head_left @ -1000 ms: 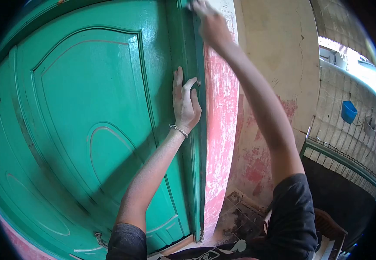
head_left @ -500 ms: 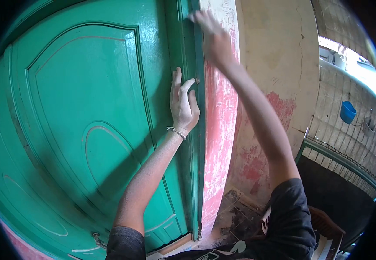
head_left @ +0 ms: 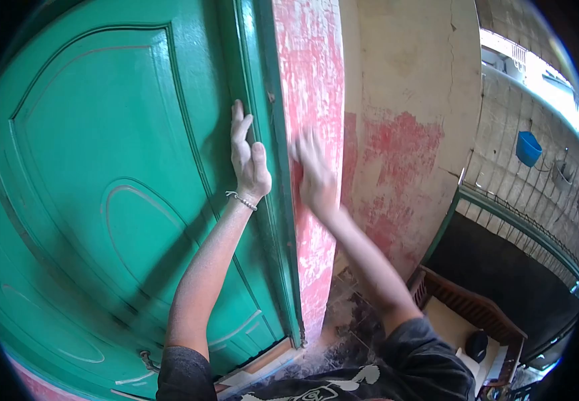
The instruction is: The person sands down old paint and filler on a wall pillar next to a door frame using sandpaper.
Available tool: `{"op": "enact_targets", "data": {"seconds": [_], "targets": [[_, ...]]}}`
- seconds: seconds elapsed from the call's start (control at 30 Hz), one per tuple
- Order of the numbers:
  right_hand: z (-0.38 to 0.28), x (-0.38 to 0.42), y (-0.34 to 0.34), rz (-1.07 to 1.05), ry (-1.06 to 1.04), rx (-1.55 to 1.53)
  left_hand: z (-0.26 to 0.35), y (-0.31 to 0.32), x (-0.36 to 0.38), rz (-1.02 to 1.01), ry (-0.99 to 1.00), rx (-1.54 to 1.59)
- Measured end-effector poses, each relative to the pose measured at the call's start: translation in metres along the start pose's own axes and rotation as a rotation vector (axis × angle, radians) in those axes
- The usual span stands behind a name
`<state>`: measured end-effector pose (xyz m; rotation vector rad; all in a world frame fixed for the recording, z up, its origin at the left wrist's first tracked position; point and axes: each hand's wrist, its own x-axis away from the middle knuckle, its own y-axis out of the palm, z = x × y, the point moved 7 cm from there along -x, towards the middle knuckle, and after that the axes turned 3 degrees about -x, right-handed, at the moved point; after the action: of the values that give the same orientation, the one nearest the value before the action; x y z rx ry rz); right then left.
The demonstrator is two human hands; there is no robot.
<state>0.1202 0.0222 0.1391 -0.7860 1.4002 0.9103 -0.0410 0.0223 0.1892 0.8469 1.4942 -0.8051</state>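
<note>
My left hand (head_left: 250, 160) leans on the green door frame (head_left: 246, 73), dusted pale up to the wrist. Its fingers point upward and stand apart, holding nothing, and a beaded bracelet (head_left: 241, 200) circles the wrist. To the left lies the green panelled door (head_left: 82, 134). My right hand (head_left: 315, 175) is at the narrow wall edge (head_left: 313, 67), whose pink and white paint is patchy and worn. Motion blurs its fingers, which lie close to the painted surface. Whether they hold anything is not visible.
A door handle (head_left: 148, 361) is low on the door. Behind, on the right, are a wooden bench (head_left: 476, 301) with a dark round item (head_left: 476, 345) on it, a dark-covered railing (head_left: 503, 260) and a hanging blue bucket (head_left: 528, 148). Dust covers the floor tiles (head_left: 353, 321).
My right hand has swept down from high on the door frame to the pink wall edge. My left hand stays against the frame, and the view has shifted slightly right.
</note>
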Motion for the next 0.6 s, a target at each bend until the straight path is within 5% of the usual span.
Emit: {"op": "enact_targets", "data": {"seconds": [0.1, 0.2, 0.4, 0.47, 0.57, 0.6], "targets": [[-0.008, 0.185, -0.018, -0.121, 0.156, 0.046, 0.001, 0.001, 0.024, 0.011, -0.025, 0.010], [-0.004, 0.205, -0.014, -0.042, 0.133, 0.021, -0.001, 0.002, 0.039, 0.016, -0.030, -0.007], [0.006, -0.132, -0.017, 0.114, -0.019, 0.013, 0.003, 0.004, 0.039, -0.015, -0.003, -0.094], [0.031, -0.164, -0.011, 0.302, -0.228, -0.056, 0.005, 0.003, 0.045, -0.032, 0.000, -0.100], [0.026, -0.127, -0.014, 0.256, -0.221, -0.060, 0.003, 0.004, 0.051, 0.000, -0.004, -0.068], [0.028, -0.078, -0.011, 0.147, -0.049, -0.035, 0.003, 0.004, 0.052, 0.005, -0.024, -0.061]]}}
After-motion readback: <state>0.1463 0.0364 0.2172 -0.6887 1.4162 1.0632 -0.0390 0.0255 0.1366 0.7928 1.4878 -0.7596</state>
